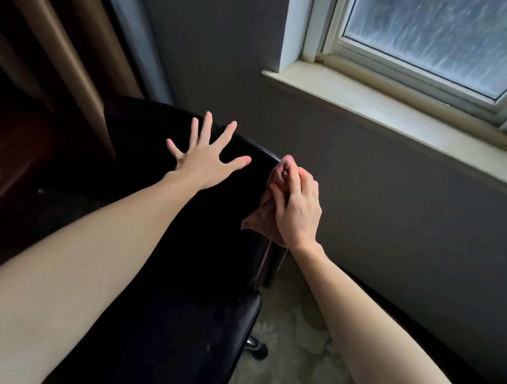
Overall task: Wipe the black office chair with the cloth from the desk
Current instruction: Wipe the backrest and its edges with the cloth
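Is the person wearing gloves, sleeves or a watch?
No. The left hand and right hand are bare, with no gloves or rings showing. The left forearm and right forearm are bare too: no sleeves, watch or bracelet in view.

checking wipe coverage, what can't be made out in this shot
Head view only.
cloth: mostly covered by the right hand that grips it; its full extent is hidden.
black chair: surface too dark to show dust or wiped areas.
caster: only one shows; the seat hides the rest of the base.
dark wooden furniture: cut off by the left edge.
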